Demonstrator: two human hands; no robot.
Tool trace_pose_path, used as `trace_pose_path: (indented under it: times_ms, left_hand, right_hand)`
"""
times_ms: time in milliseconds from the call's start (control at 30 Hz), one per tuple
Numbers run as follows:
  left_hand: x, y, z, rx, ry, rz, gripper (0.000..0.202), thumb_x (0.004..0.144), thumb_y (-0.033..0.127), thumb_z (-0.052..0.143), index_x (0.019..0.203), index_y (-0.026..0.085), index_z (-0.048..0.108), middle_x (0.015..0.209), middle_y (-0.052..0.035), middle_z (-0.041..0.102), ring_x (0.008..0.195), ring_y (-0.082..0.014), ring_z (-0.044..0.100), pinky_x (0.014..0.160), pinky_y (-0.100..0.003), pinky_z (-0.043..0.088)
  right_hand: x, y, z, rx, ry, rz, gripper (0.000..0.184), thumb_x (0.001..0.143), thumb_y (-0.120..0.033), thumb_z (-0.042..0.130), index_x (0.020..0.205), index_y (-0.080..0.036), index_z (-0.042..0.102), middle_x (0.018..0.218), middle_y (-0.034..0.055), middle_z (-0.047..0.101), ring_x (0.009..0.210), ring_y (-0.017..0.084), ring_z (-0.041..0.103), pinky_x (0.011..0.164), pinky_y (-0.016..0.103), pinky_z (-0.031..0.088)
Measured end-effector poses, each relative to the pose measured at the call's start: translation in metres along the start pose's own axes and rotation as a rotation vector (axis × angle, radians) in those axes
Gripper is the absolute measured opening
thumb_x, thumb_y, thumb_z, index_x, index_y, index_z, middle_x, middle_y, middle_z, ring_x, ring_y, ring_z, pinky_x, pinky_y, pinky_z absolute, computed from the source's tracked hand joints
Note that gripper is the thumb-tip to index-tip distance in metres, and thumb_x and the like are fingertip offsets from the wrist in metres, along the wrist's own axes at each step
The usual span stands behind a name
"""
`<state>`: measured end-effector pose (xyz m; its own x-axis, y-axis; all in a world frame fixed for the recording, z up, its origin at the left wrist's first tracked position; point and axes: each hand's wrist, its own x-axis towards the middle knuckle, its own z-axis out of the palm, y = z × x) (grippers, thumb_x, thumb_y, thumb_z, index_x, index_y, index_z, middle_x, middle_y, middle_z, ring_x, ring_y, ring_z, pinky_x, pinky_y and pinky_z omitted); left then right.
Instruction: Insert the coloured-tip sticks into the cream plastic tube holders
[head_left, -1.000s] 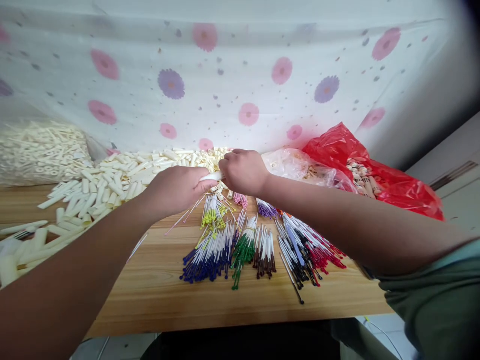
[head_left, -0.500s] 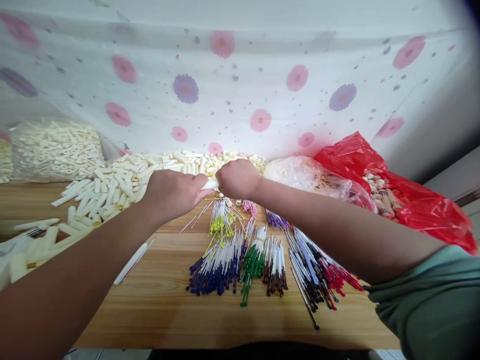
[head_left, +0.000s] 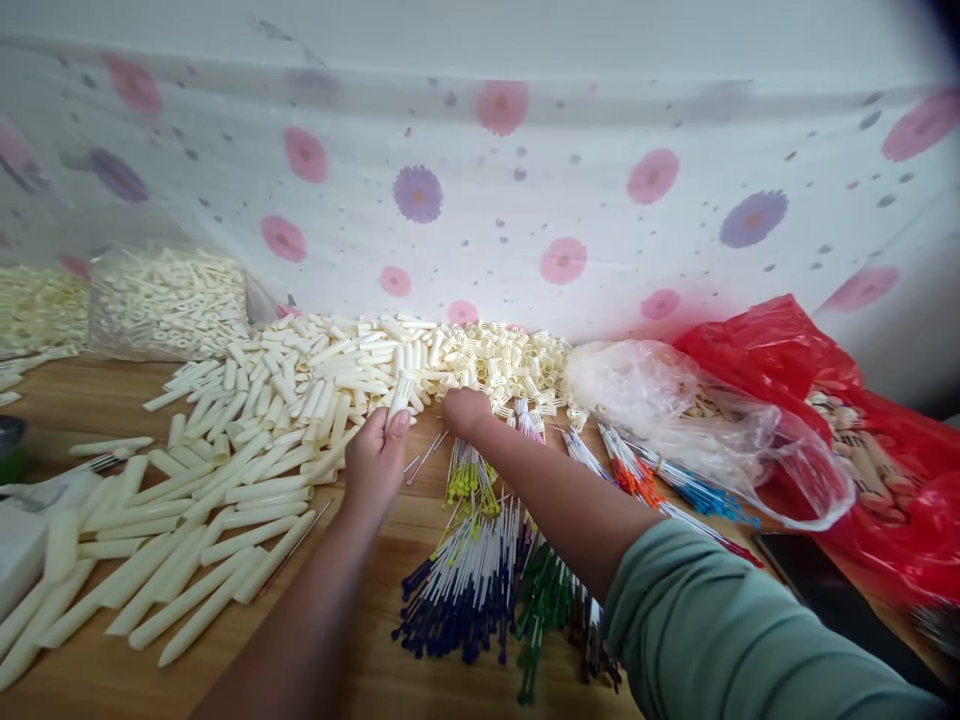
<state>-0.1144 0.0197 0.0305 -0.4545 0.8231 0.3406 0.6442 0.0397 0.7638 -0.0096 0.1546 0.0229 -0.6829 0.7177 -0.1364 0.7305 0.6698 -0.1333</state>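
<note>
Pinching one cream tube (head_left: 401,393), the left hand (head_left: 377,460) rests against the tube pile (head_left: 300,372); right hand (head_left: 465,411) grip cannot be told. Below pile: apparently finished long sticks (head_left: 187,575) left, many unused refills (head_left: 465,590) right.

A creased sage-green sleeve (head_left: 712,640) covers the arm behind the right hand (head_left: 465,412); the left hand's (head_left: 375,462) forearm is bare.

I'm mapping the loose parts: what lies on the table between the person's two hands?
In the head view, a few thin loose sticks lie on the bare wooden table between the left hand and the right hand.
</note>
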Motion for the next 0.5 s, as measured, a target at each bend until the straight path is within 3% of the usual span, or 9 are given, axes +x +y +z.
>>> trace_pose_path:
  times_ms: [167,267,367,433,500]
  left_hand:
    - [-0.004,-0.007,0.009,-0.182,-0.025,-0.093,0.027,0.084,0.047,0.046,0.079,0.021,0.051,0.050,0.0061,0.043,0.047,-0.0127,0.043,0.047,-0.023,0.035]
    - [-0.008,-0.001,0.011,-0.318,-0.032,-0.105,0.023,0.080,0.043,0.055,0.081,0.020,0.052,0.053,0.0063,0.048,0.051,-0.0125,0.049,0.051,-0.023,0.040]
    - [-0.017,0.017,0.013,-0.475,-0.090,-0.050,0.022,0.081,0.041,0.058,0.083,0.019,0.055,0.070,0.0016,0.061,0.068,-0.0146,0.061,0.068,-0.026,0.048]
    - [-0.025,0.035,0.015,-0.547,-0.165,-0.015,0.023,0.079,0.039,0.061,0.088,0.018,0.058,0.084,-0.0021,0.066,0.079,-0.0167,0.064,0.076,-0.029,0.049]
    - [-0.033,0.053,0.018,-0.605,-0.252,-0.040,0.023,0.076,0.036,0.065,0.089,0.017,0.060,0.084,-0.0021,0.067,0.078,-0.0172,0.064,0.074,-0.029,0.050]
  right_hand:
    - [-0.005,0.001,-0.004,0.233,0.122,0.002,0.021,0.089,-0.028,0.056,0.104,-0.013,0.061,0.110,0.0082,0.061,0.100,0.020,0.059,0.084,0.038,0.050]
    - [-0.031,0.006,-0.011,0.433,0.212,-0.031,0.017,0.090,-0.023,0.049,0.096,-0.013,0.061,0.098,0.0057,0.064,0.091,0.014,0.061,0.077,0.026,0.048]
    - [-0.070,0.007,-0.016,0.648,0.292,-0.051,0.021,0.093,-0.028,0.040,0.101,-0.014,0.054,0.090,0.0034,0.064,0.078,0.010,0.059,0.069,0.021,0.047]
    - [-0.098,0.005,-0.016,1.027,0.355,-0.071,0.019,0.087,-0.034,0.049,0.092,-0.016,0.054,0.081,0.0011,0.062,0.069,0.010,0.057,0.067,0.023,0.047]
    - [-0.123,0.004,-0.014,1.477,0.381,-0.105,0.024,0.076,-0.040,0.064,0.080,-0.018,0.054,0.069,-0.0024,0.058,0.061,0.010,0.054,0.064,0.026,0.047]
